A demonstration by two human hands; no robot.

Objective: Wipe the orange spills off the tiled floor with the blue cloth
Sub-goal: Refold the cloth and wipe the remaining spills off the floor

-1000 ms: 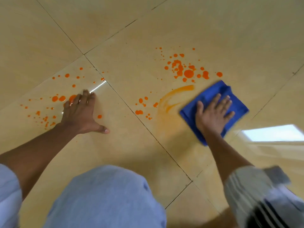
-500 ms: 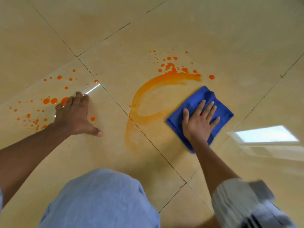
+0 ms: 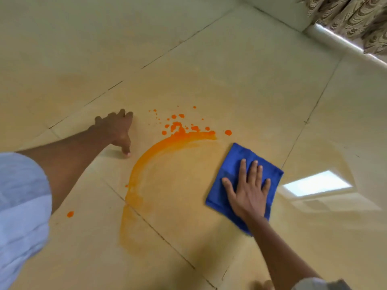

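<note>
The folded blue cloth (image 3: 237, 164) lies flat on the beige tiled floor (image 3: 209, 59). My right hand (image 3: 249, 190) presses down on it with fingers straight and spread. Left of the cloth an orange smear (image 3: 146, 155) curves in an arc, and a cluster of orange drops (image 3: 178, 124) sits at its far end. A lone orange drop (image 3: 70, 214) lies near my left arm. My left hand (image 3: 117, 130) rests flat on the floor left of the drops, thumb tip down.
A white skirting (image 3: 343, 42) and patterned curtain (image 3: 360, 19) run along the top right corner. A bright light reflection (image 3: 316, 183) shines on the floor right of the cloth. My pale blue sleeve (image 3: 21, 201) fills the lower left.
The view has tilted up and to the right. The cloth and my right hand have slid rightward away from the smear. My left hand has shifted to just left of the drop cluster.
</note>
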